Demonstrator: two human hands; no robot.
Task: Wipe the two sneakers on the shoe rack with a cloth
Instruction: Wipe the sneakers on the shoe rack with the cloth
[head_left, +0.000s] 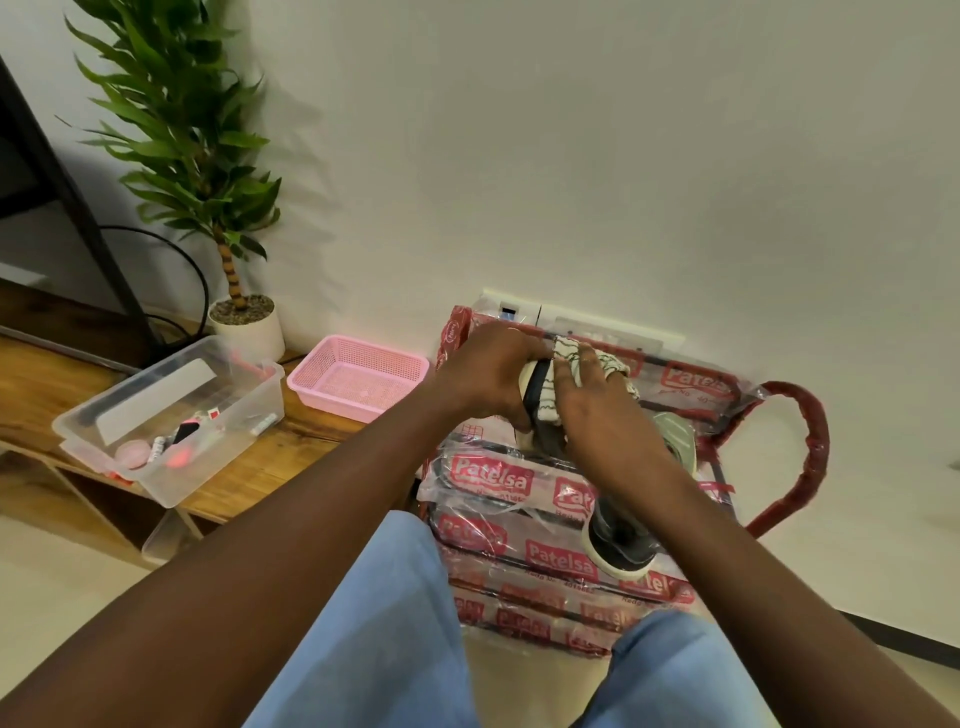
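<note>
My left hand (483, 374) is curled round the sneaker (533, 387), holding it up just above the top tier of the shoe rack (813, 436), its cream sole edge turned toward me. My right hand (597, 402) lies over it with fingers fairly straight and spread, pressing the cloth (550, 402) against the shoe. The cloth bunches out past my fingertips toward the wall (571, 156). The two hands touch across the sneaker, close to the rack's back edge and near the wall sockets (613, 332) behind it.

The second sneaker (621, 543) lies on a lower tier under my right forearm, its toe reaching the front edge. A pale green thing (675, 436) sits beside my right wrist, half hidden, so I cannot tell what it is. The rack's tiers are wrapped in printed plastic, and its red side loop curves out to the right, with bare floor (857, 561) beyond it.

To the left, the rack stands just beside the end of a low wooden table (291, 457). On that table a pink basket (358, 376) sits at the near corner, a clear plastic box (171, 410) overhangs the front edge, and a potted plant (244, 319) stands at the back against the wall. My knees in blue trousers (395, 623) close off the space in front of the rack.
</note>
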